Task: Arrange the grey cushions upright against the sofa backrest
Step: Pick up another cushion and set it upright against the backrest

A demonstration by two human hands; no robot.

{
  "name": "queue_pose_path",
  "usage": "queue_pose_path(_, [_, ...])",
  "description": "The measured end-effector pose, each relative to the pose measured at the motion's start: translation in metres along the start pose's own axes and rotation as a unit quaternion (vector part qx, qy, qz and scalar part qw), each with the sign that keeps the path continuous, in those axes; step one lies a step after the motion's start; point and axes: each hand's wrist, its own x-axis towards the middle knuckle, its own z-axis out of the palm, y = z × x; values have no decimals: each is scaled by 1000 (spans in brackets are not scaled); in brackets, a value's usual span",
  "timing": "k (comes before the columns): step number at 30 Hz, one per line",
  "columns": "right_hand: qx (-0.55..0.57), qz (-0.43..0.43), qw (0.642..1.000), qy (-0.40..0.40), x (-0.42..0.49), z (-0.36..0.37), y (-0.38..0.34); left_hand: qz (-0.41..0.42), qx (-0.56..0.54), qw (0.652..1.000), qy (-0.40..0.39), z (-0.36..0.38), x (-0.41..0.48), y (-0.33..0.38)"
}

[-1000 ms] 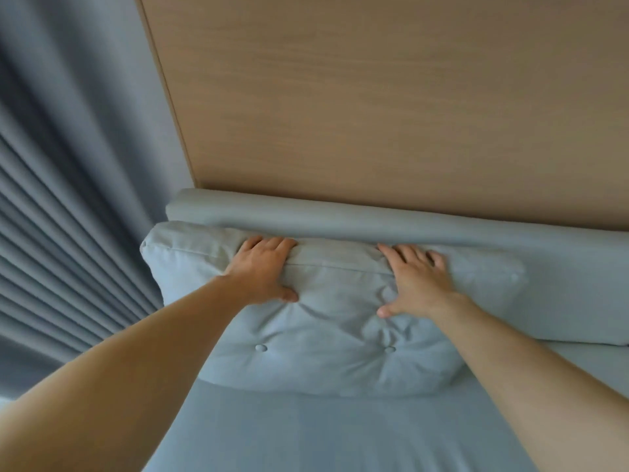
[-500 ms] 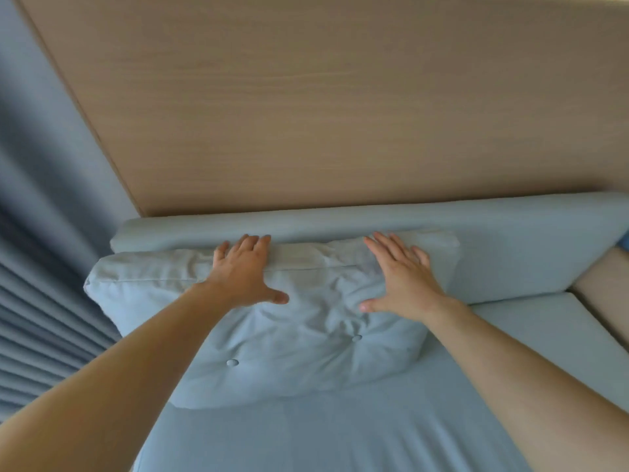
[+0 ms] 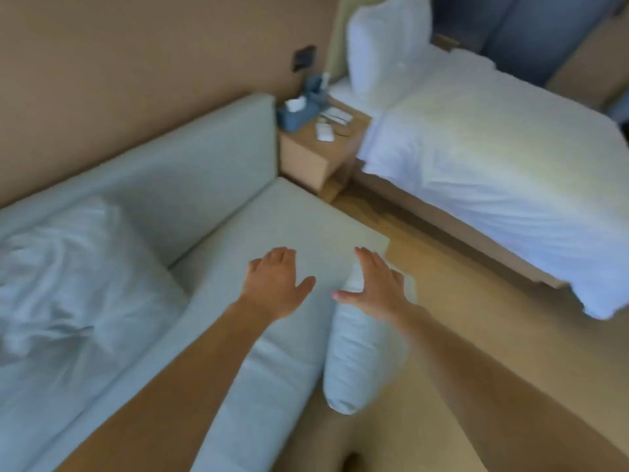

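Note:
One grey cushion (image 3: 78, 277) leans upright against the sofa backrest (image 3: 190, 168) at the left. A second grey cushion (image 3: 354, 349) stands on its edge off the front of the sofa seat (image 3: 306, 219), against the seat's side above the floor. My left hand (image 3: 275, 284) hovers open over the seat, holding nothing. My right hand (image 3: 377, 284) is open with fingers spread just above the top end of the second cushion; whether it touches the cushion I cannot tell. The frame is motion-blurred.
A wooden bedside table (image 3: 320, 148) with a blue tissue box (image 3: 292, 112) and small items stands past the sofa's right end. A bed with white bedding (image 3: 493, 172) and a white pillow (image 3: 384, 46) lies at the right. Wooden floor (image 3: 476, 335) separates sofa and bed.
Both hands have let go of the first cushion, which stays against the backrest. The view has swung right, and my hands have moved over the seat's front edge by the second cushion.

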Motion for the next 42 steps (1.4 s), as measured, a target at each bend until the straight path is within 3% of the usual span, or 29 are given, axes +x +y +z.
queue_pose_path(4, [38,122,991,-38,-40,-29,133,71,18,995,-67,52,24,131])
queue_pose_path(7, [64,145,985,-73,-44,-40,226,77,44,990,-109,96,50,210])
queue_pose_path(16, [93,42,976,-192,63,-28,431,-107,136,971,-167,222,191,349])
queue_pose_path(21, [77,-37,971,-222,125,-29,469,-148,161,960,-176,242,271,367])
queue_pose_path(25, [75,-73,967,-233,163,-6,484,-163,186,936,-251,274,337,348])
queue_pose_path(29, [71,-90,961,-252,193,42,508,-214,265,867,-365,320,383,313])
queue_pose_path(32, [80,-87,956,-267,205,77,527,-281,244,824,-427,354,396,282])
queue_pose_path(35, [69,-71,950,-296,210,96,543,-265,238,837,-415,371,398,266])
queue_pose_path(39, [39,-67,955,-285,226,94,546,-152,276,878,-360,365,379,285])
queue_pose_path(42, [-24,-111,962,-249,255,87,539,-65,312,903,-288,362,337,302])
